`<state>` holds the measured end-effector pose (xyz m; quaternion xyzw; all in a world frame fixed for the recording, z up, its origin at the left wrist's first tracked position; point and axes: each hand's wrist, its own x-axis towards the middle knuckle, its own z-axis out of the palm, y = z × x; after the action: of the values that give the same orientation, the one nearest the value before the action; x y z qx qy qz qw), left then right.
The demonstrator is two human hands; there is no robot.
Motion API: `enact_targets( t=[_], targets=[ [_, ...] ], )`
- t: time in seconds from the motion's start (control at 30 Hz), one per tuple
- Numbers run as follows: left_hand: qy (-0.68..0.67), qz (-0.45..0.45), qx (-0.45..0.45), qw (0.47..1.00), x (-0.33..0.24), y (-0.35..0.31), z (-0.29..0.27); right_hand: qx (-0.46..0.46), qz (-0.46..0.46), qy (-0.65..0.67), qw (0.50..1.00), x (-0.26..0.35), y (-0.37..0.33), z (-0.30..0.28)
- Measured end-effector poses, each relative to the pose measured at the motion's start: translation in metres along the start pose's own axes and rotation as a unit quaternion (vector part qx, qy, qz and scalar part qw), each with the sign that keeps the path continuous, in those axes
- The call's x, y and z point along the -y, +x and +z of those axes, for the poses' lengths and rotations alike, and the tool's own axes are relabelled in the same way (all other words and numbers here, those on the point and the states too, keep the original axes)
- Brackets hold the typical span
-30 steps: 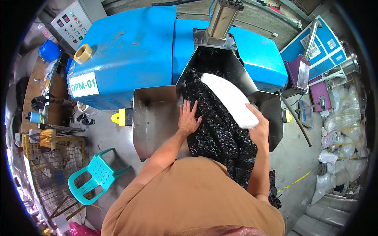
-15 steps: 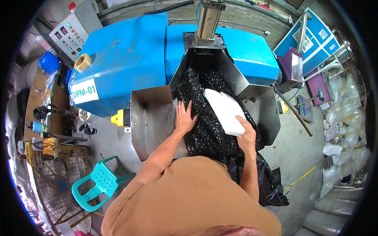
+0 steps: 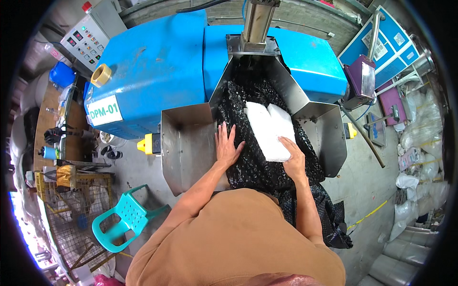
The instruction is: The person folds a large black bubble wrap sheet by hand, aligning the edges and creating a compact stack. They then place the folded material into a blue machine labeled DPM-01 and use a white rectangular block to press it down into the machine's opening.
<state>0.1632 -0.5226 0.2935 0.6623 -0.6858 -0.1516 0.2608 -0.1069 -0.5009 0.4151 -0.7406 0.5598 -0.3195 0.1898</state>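
A large blue machine (image 3: 157, 66) with a steel hopper (image 3: 186, 143) stands in front of me. A long black bubbly plastic sheet (image 3: 257, 162) runs from the hopper's mouth down over its front edge toward the floor. On it lies a white folded plastic piece (image 3: 272, 128). My left hand (image 3: 226, 145) lies flat, fingers spread, on the left edge of the black sheet. My right hand (image 3: 292, 159) presses on the near corner of the white piece. A steel column (image 3: 257, 21) rises above the hopper.
A control box (image 3: 88, 35) with buttons sits at the machine's upper left. A teal plastic chair (image 3: 121, 221) and a wire cage (image 3: 71, 209) stand on the floor at left. Blue panels (image 3: 396, 38), a purple scale (image 3: 362, 78) and clear plastic bags (image 3: 420, 138) are at right.
The white piece has slid further up into the hopper and lies flatter. Both hands moved up with it, pushing the black sheet inward.
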Motion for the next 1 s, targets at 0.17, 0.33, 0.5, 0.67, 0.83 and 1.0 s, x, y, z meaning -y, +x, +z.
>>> enact_targets(
  t=[0.17, 0.33, 0.5, 0.67, 0.83, 1.0],
  targets=[
    [0.012, -0.008, 0.021, 1.0, 0.004, 0.005, 0.002, -0.011, 0.014, 0.027, 0.999, 0.003, 0.017, 0.003],
    [0.004, 0.002, 0.021, 1.0, 0.004, 0.009, 0.001, -0.014, 0.028, 0.025, 0.999, 0.003, 0.032, 0.011],
    [-0.009, -0.007, 0.03, 0.999, -0.002, 0.015, -0.005, -0.015, 0.033, 0.036, 0.999, -0.004, 0.042, 0.02],
    [-0.001, -0.014, 0.036, 0.999, -0.003, 0.022, -0.003, -0.001, 0.073, 0.074, 0.995, -0.013, 0.052, 0.043],
    [0.001, -0.011, 0.039, 0.999, -0.003, 0.025, -0.001, -0.002, 0.082, 0.091, 0.992, -0.017, 0.058, 0.056],
    [0.03, -0.011, 0.046, 0.998, -0.002, 0.028, 0.003, -0.023, 0.075, 0.091, 0.993, -0.017, 0.066, 0.074]
  ],
)
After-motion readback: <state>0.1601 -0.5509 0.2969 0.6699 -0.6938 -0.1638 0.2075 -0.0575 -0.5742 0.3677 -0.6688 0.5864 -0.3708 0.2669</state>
